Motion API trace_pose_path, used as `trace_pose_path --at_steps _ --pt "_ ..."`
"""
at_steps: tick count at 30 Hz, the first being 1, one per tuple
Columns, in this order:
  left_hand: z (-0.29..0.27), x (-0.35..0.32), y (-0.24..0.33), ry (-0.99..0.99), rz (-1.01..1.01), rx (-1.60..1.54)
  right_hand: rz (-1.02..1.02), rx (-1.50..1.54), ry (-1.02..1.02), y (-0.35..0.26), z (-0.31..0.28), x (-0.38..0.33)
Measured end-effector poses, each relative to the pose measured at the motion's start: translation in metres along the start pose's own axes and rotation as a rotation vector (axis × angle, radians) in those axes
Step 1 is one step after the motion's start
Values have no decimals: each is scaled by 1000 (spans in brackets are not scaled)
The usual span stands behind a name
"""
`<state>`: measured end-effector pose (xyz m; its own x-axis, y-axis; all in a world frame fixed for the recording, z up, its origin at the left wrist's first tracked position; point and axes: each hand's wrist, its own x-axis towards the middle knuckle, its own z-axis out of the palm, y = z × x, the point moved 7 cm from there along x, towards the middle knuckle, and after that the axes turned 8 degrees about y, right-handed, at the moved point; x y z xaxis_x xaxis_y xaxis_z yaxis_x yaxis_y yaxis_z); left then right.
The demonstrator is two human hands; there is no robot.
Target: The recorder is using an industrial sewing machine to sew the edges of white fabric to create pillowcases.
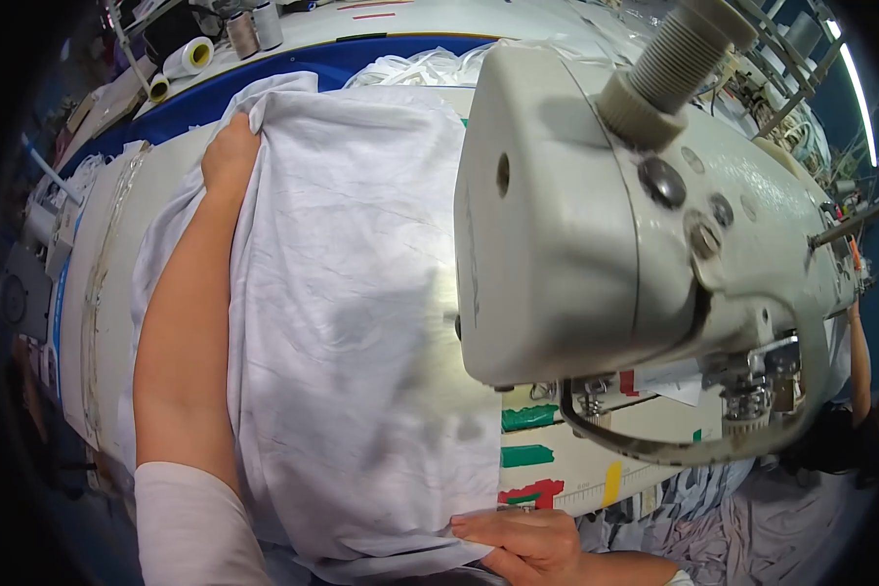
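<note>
A large piece of white fabric (352,254) lies over the work surface, its right edge running beside the head of a sewing machine (547,225). My left hand (231,154) reaches to the far left part of the cloth and is closed on its gathered edge. At the near right corner, my right hand (527,542) pinches the fabric's edge between thumb and fingers. Soft creases cross the cloth, and a shadow falls on its middle. The needle area is hidden behind the machine's head.
Green tape (527,456) and a yellow strip (612,483) mark the table right of the cloth. Thread cones (242,34) stand at the back left, beyond a blue trough (361,61) with white strips. Dark and pale fabric (752,527) hangs at lower right. Another person's arm (859,361) shows far right.
</note>
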<state>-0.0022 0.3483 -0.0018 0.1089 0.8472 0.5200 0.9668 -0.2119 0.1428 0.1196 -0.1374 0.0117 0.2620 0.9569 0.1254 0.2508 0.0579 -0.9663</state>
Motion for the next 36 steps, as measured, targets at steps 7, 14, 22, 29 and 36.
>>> trace_pose_path --at_steps 7,14,22,29,36 --pt "28 39 5 34 5 -49 -22 -96 108 9 -7 32" --pt "20 55 23 -120 112 -74 75 25 121 29 -5 53" --pt "-91 -146 -43 -264 330 -125 -249 -381 186 5 -3 29" --pt "-42 -65 -43 14 241 -118 -340 -506 333 -1 -3 22" --pt "-158 -177 -124 -458 371 -158 275 -28 245 54 64 -112"
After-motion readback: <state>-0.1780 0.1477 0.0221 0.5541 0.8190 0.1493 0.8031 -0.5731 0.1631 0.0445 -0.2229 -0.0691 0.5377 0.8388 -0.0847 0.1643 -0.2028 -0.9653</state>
